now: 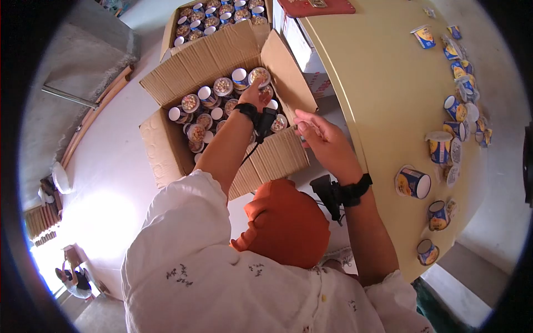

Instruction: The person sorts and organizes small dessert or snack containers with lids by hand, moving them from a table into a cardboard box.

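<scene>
My left hand point(255, 96) reaches into an open cardboard box point(200, 61), its fingers at a clear-lidded cup point(259, 76) near the box's far right corner. Many blue and white cups fill the box, some with clear lids over multicoloured contents, others showing white bottoms. My right hand point(327, 141) is over the gap between the box and the yellow table, fingers curled together; something clear seems to be between them, too small to name. Black devices are strapped to both wrists.
Along the yellow table point(383, 111) lie several blue and yellow cups point(413, 182), some with clear lids. Beyond the near box is another full box point(169, 28). A red item point(333, 6) lies on the table's far end. A person point(76, 280) sits at the lower left.
</scene>
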Tool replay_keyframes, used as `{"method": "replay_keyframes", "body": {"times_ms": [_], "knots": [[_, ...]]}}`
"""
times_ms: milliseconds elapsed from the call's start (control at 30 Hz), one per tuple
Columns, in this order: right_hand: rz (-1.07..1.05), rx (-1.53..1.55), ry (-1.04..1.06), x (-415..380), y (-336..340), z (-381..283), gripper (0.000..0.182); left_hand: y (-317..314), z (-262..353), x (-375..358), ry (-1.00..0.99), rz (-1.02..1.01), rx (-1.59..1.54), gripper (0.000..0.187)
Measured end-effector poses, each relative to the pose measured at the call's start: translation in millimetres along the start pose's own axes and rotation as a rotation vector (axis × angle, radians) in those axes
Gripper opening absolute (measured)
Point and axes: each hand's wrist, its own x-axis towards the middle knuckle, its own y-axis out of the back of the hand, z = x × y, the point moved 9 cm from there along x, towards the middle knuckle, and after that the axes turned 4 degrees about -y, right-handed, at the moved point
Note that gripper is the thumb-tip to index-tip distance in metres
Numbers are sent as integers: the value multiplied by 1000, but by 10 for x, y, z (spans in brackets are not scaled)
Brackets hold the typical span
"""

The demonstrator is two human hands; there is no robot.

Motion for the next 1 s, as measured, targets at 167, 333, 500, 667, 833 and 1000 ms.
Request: {"method": "replay_keyframes", "body": {"times_ms": [167, 333, 500, 667, 833, 1000], "knots": [[-2, 5, -27, -30, -1, -51, 44, -67, 61, -120, 119, 218, -96, 38], [-2, 20, -47, -22, -10, -17, 45, -17, -3, 114, 113, 197, -25, 42], [-9, -7, -53, -14, -23, -8, 45, 63, -60, 350, 102, 206, -12, 42], [-14, 0, -62, -28, -25, -40, 46, 3, 32, 321, 96, 250, 43, 46], [-7, -10, -95, -59, 4, -14, 46, -6, -3, 394, 117, 260, -14, 52], [46, -5, -53, 10, 32, -42, 50, 6, 25, 326, 78, 221, -121, 42]]}}
